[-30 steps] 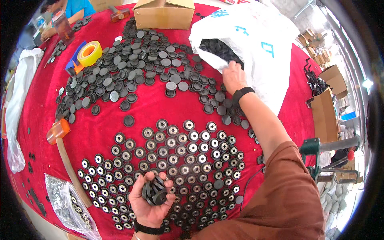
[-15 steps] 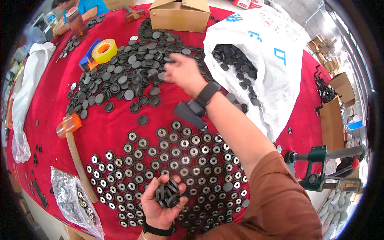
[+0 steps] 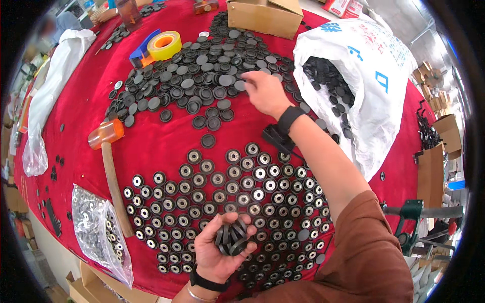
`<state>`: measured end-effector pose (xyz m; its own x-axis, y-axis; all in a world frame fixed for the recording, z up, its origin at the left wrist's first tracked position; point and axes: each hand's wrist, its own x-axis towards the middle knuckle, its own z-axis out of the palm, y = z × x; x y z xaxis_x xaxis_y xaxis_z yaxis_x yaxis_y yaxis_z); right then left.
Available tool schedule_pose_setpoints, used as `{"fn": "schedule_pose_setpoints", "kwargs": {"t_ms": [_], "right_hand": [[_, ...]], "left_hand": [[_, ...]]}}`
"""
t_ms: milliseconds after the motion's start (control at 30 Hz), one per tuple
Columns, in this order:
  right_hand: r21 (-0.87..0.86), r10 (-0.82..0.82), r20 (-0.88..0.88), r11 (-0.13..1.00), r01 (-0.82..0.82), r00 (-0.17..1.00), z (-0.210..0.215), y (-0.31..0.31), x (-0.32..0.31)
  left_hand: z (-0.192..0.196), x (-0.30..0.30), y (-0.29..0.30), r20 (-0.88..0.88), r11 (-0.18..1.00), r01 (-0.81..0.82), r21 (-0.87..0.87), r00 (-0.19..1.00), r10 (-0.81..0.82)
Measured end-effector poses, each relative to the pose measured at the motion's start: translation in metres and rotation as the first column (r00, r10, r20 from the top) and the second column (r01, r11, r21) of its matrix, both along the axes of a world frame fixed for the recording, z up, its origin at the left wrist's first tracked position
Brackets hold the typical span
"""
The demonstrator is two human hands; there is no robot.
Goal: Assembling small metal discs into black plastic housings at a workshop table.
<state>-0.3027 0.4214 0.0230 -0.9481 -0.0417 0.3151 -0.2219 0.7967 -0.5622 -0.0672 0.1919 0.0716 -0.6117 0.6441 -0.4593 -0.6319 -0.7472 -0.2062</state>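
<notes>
Left hand (image 3: 220, 247) cupped, holding stack of black rubber discs (image 3: 231, 236). Right hand (image 3: 265, 92) fingers pinched narrow, touching loose disc pile (image 3: 202, 76) on red bench (image 3: 151, 136).

Black discs (image 3: 231, 238) in left hand (image 3: 220, 250) (cupped)

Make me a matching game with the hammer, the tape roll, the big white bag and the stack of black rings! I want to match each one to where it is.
1. mallet
2. tape roll
3. white bag
4. stack of black rings

a. in the left hand
b. far side of the table, left of the cardboard box
c. right side, open, with black discs inside
d. lying left of the laid-out discs

Pairs: 1-d, 2-b, 3-c, 4-a
</notes>
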Motion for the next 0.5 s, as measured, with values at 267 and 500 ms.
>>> {"fn": "schedule_pose_setpoints", "kwargs": {"t_ms": [267,500], "right_hand": [[0.537,0.143,0.026,0.833,-0.134,0.989,-0.006,-0.030,-0.031],[-0.778,0.225,0.521,0.523,0.349,0.823,-0.001,-0.012,-0.008]], "left_hand": [[0.004,-0.002,0.004,0.020,1.000,0.020,0.008,1.000,-0.020],[0.001,-0.003,-0.002,-0.005,1.000,-0.008,-0.025,1.000,0.008]]}}
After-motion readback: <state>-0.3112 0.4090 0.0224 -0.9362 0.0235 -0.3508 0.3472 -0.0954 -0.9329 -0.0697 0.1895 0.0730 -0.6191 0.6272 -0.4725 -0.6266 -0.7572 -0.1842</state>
